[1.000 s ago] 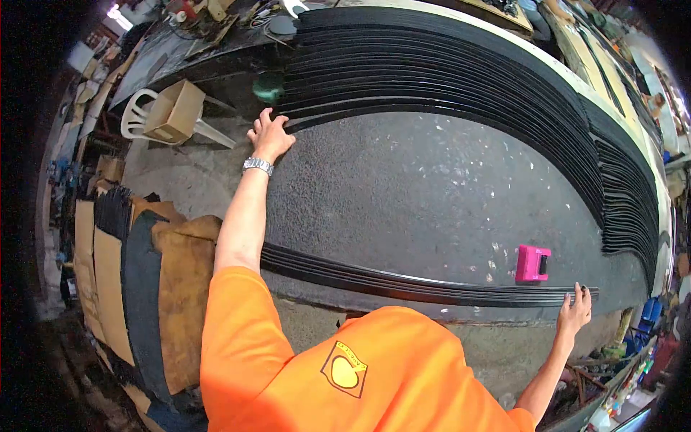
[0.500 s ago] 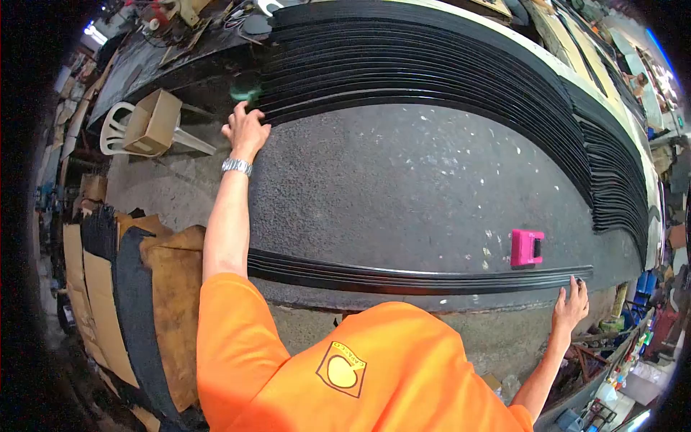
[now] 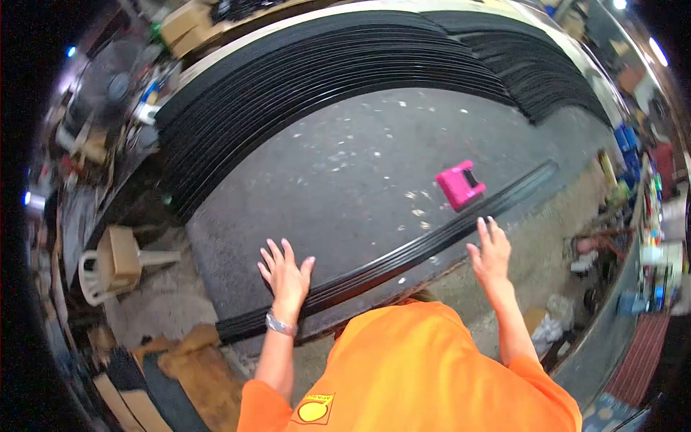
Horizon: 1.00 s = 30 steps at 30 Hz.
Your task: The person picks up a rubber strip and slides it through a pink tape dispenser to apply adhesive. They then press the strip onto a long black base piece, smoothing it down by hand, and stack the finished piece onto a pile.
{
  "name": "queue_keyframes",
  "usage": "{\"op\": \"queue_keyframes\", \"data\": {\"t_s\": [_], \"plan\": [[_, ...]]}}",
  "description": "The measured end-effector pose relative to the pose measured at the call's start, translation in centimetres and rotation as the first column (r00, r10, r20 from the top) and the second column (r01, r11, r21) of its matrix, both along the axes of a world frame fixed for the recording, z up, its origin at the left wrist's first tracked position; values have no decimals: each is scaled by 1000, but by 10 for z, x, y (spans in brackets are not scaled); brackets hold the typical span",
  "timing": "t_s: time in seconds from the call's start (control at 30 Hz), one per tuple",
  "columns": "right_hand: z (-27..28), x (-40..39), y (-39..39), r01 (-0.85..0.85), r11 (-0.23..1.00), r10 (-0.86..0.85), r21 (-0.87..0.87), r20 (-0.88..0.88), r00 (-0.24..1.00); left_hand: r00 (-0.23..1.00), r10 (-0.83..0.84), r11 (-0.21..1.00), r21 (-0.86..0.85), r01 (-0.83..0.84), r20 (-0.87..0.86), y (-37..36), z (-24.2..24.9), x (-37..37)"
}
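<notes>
A small bundle of long, glossy black strips (image 3: 403,263) lies along the near edge of the dark work table (image 3: 317,194). My left hand (image 3: 286,279), fingers spread and holding nothing, is over the tabletop just beside this bundle, its wrist overlapping the strips. Farther right, my right hand (image 3: 491,252) is open at the bundle's near side, fingertips right by the strips. Just beyond them sits a pink block-shaped object (image 3: 460,184) with a black part on one side. Across the table's far side, many similar black strips (image 3: 331,68) lie side by side in a wide curved row.
To the left stands a white plastic chair (image 3: 92,277) with a cardboard box (image 3: 119,257) on it. Brown and dark sheets (image 3: 205,371) lie at the lower left. Clear plastic bags (image 3: 551,327) are on the floor at right. A fan (image 3: 111,79) stands at the far left.
My left hand has come back from the left end of the far row to the near bundle. My right hand has moved inward from the bundle's right end. The view has turned.
</notes>
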State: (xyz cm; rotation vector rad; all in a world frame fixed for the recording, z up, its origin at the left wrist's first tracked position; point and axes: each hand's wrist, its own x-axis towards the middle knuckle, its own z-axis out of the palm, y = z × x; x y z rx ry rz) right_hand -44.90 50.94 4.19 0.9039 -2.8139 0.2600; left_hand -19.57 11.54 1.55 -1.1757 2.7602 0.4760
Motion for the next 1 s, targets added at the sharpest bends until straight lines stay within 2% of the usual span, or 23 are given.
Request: {"op": "queue_keyframes", "data": {"t_s": [0.13,0.17,0.2,0.23,0.37,0.47,0.6,0.67,0.77,0.87,0.97,1.0], "plan": [[-24,17,-7,70,991,-73,-115,-16,997,991,-132,988,80,129,29,51,12,-41],[-26,20,-9,97,993,-93,-69,62,994,983,-182,978,105,178,33,64,15,-52],[-29,24,-10,100,992,-112,76,176,978,967,-255,961,115,252,5,77,15,-62],[-47,30,-8,135,986,-147,98,126,981,948,-317,940,125,317,-22,91,15,-69],[-53,34,-2,148,988,-152,40,149,977,861,-499,845,165,508,-95,148,22,-94],[-55,33,5,124,992,-123,-1,158,980,823,-555,813,127,568,-125,187,17,-105],[-51,23,30,7,995,10,-96,170,985,872,-489,871,33,490,-36,227,14,-124],[-53,9,54,-120,988,133,-98,135,982,897,-442,895,-68,441,5,239,1,-132],[-55,-13,93,-218,963,234,-156,93,968,933,-357,918,-197,345,-32,254,-18,-138],[-51,-38,132,-193,972,208,-130,116,971,964,-258,942,-239,236,-69,260,-30,-145],[-62,-60,169,-64,989,83,-136,143,986,968,-217,946,-272,177,-125,267,-34,-149],[-66,-70,181,-21,990,42,-141,147,988,961,-226,927,-339,161,-161,270,-37,-151]]}}
